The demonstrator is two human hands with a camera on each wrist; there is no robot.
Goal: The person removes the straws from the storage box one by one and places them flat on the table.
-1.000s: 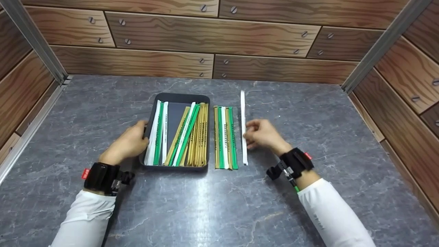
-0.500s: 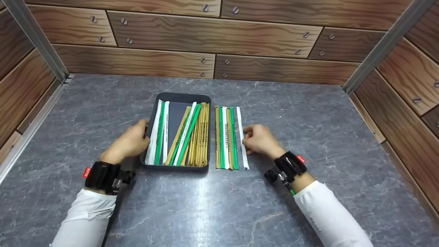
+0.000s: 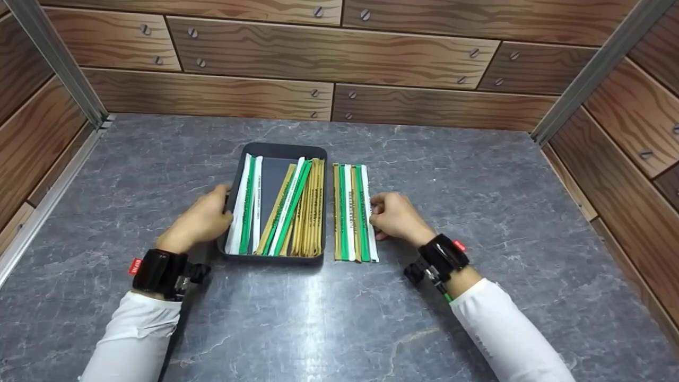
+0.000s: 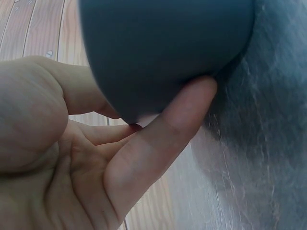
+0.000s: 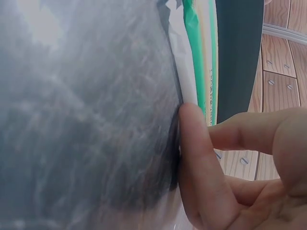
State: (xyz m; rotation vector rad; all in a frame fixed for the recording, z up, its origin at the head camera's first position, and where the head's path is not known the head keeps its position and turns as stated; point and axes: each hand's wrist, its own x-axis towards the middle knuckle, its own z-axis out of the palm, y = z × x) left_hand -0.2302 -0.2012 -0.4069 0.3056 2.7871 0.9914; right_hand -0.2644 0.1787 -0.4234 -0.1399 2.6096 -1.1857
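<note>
Right hand (image 3: 400, 215): pinching the long edge of a white packet (image 3: 366, 183) at the row's three o'clock end. Left hand (image 3: 197, 222): gripping the wall at the tray's nine o'clock. From where I stand, the grey marbled tabletop (image 3: 477, 180) carries a dark tray (image 3: 286, 150), loaded with gold, green and white packets; just beside it, at three o'clock, lies a row of packets (image 3: 350, 212), six in all. In my judgement, aligning this last one calls for light sideways pressure towards nine o'clock, ends kept level, no overlap onto its green neighbour. Condition of the white packet: slim, touching the green, tilted slightly from eleven to five o'clock; one end creased; print too small to read.
</note>
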